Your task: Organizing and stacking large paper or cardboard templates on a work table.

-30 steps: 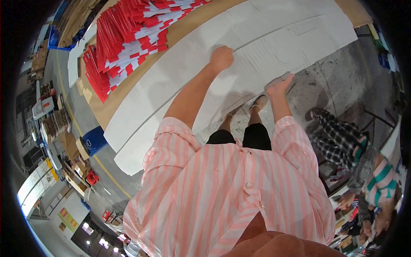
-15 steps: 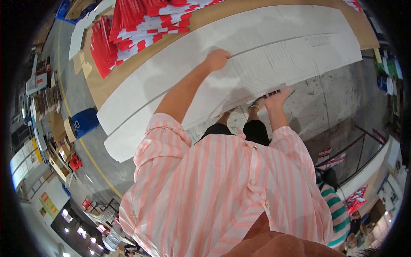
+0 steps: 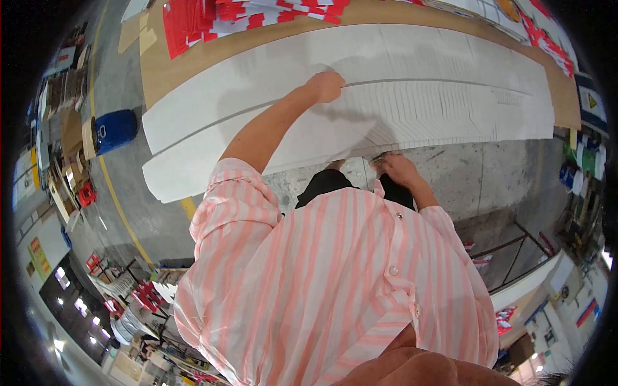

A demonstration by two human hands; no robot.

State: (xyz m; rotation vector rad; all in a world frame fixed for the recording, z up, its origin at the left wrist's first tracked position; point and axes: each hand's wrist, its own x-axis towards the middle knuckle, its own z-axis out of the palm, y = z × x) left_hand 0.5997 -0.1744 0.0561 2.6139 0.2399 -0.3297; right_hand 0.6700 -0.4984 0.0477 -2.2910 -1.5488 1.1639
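Observation:
A long white sheet with a dark lengthwise seam or edge (image 3: 444, 80) lies across the table in front of me. Rows of fine parallel lines mark the near strip of the sheet (image 3: 412, 109). My left hand (image 3: 325, 87) rests as a fist on the sheet, its fingertips at the seam; anything inside it is hidden. By the sheet's front edge, in front of my legs, my right hand (image 3: 400, 168) is curled closed. A small dark thing shows at its fingertips, too unclear to name.
Brown board (image 3: 193, 71) covers the table under the sheet. Red and white folded pieces (image 3: 257, 14) are heaped at the far side, more (image 3: 547, 45) at the far right. A blue bin (image 3: 116, 132) stands on the floor at left. A metal frame (image 3: 515, 251) is at right.
My right hand has drawn back toward my body from the sheet's edge, where a dark-striped strip showed at it. My left hand stays at the seam. The view has turned slightly.

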